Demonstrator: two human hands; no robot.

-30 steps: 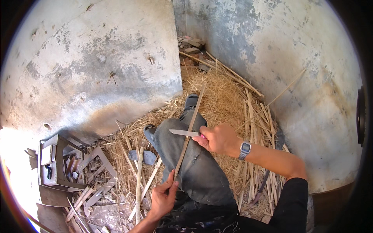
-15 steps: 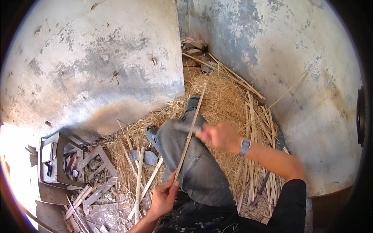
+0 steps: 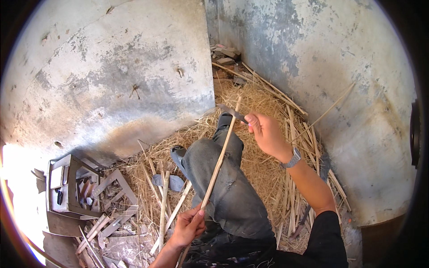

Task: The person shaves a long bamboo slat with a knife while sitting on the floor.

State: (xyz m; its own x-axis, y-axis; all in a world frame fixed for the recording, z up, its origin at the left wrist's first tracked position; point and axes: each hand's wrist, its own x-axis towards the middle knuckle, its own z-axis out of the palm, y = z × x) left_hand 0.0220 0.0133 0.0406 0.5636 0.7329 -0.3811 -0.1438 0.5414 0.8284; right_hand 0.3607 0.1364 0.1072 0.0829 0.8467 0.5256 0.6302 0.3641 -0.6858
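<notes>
A long pale bamboo strip (image 3: pixel 222 152) slants across my dark-trousered legs, its far end beyond my knees. Near its lower end my left hand (image 3: pixel 188 228) is closed round it, the thumb lying along the strip. My right hand (image 3: pixel 266 134), with a watch on the wrist, grips a knife (image 3: pixel 230 110) that has a dark, slightly hooked blade. That blade crosses the strip close to its far end, seemingly touching it. The knife's handle is mostly hidden in my fingers.
Straw-like shavings (image 3: pixel 263 178) cover the floor around my legs. Several loose strips (image 3: pixel 292 196) lie to the right. At left a wooden frame box (image 3: pixel 67 187) stands among scrap wood. Peeling walls (image 3: pixel 134 67) meet at the far corner, near stacked bricks (image 3: pixel 225 56).
My right hand has moved away from me along the strip, taking the knife from above my knee to near the far end. My left hand keeps its hold.
</notes>
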